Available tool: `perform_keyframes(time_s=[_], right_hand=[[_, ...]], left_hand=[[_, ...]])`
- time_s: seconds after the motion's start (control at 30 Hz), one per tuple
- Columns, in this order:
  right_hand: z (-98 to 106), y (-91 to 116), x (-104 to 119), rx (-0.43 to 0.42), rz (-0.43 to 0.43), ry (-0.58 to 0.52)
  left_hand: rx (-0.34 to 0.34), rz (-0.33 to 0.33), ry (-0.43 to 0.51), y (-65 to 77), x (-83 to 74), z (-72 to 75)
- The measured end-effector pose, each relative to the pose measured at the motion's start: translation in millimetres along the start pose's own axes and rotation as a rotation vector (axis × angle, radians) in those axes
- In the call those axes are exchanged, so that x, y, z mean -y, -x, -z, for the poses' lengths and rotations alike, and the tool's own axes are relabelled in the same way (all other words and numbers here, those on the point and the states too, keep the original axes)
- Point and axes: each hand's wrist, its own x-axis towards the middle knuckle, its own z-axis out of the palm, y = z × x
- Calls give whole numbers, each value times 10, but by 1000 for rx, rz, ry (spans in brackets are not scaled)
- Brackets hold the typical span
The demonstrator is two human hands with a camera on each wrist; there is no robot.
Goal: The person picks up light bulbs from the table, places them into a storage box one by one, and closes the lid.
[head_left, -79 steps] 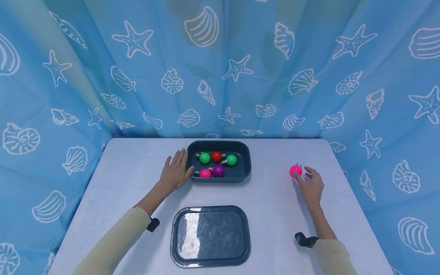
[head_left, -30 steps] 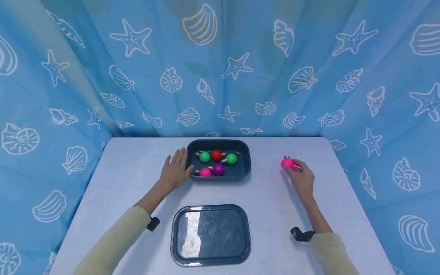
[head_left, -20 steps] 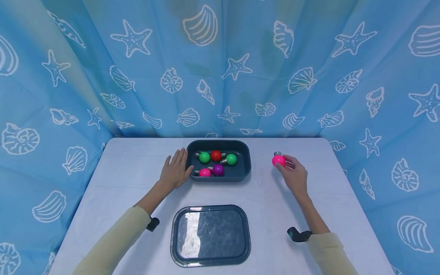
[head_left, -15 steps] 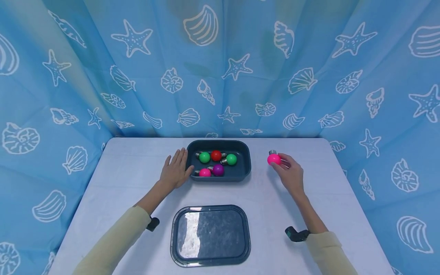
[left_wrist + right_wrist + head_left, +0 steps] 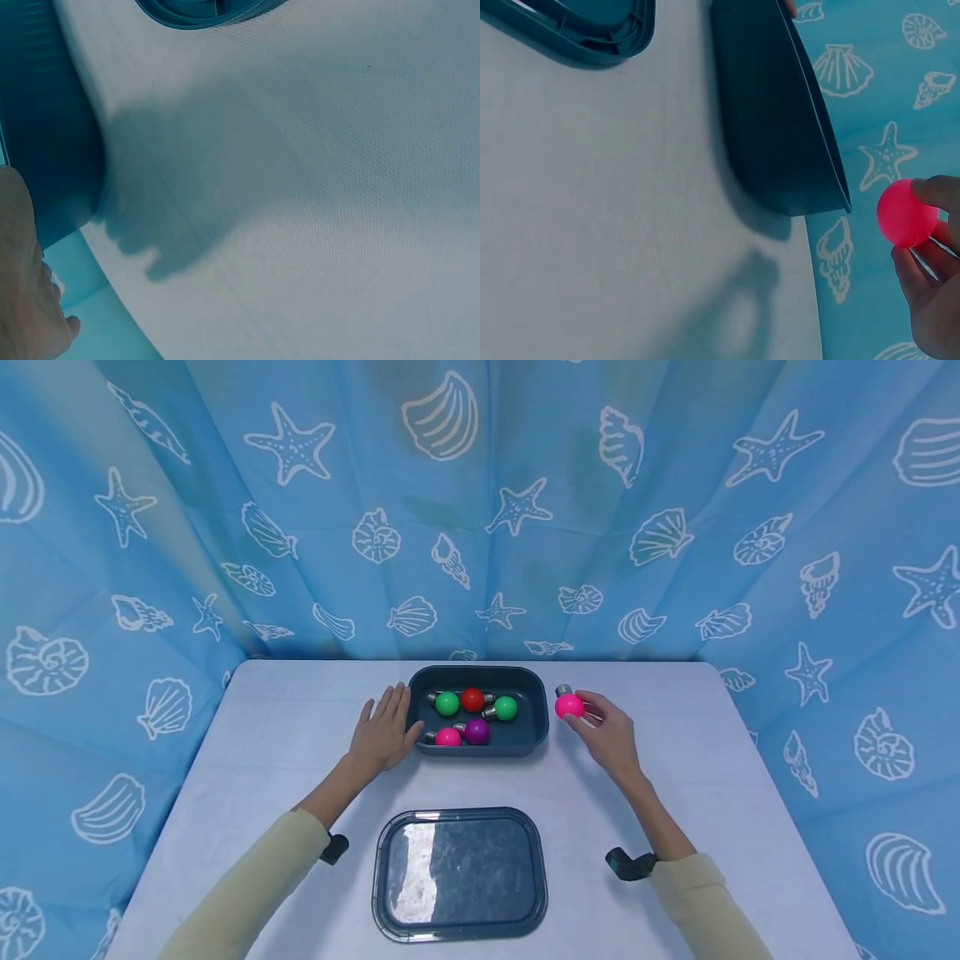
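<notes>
The right hand [image 5: 611,735] pinches a round, silver-based pink light bulb [image 5: 569,706] at its fingertips, just right of a dark blue-grey rectangular plastic box [image 5: 480,751] on the white tabletop [image 5: 588,810], while the left hand [image 5: 382,733], fingers straight, rests against the box's left end.

Six bulbs [image 5: 569,707] (one box [image 5: 495,751], one lid [image 5: 480,874])

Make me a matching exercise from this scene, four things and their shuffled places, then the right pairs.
1. Red bulb
2. Lid
3. Left hand
4. Pink bulb outside the container

A. Pinched in the right hand
B. At the container's left end
C. Inside the container
D. Flat on the table, apart from the container

Pairs: 1-C, 2-D, 3-B, 4-A
</notes>
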Motion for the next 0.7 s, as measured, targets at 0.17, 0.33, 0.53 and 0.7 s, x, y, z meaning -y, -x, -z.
perform_keyframes(time_s=[0.17, 0.33, 0.53, 0.7], right_hand=[[-70, -35, 47, 32, 25, -4], [-144, -62, 83, 63, 43, -15], [-244, -74, 91, 112, 55, -19], [-310, -73, 100, 148, 80, 1]], left_hand=[[0, 4, 1, 7, -3, 1], [-2, 8, -2, 2, -5, 0], [-4, 5, -6, -3, -2, -7], [-4, 4, -17, -7, 1, -5]])
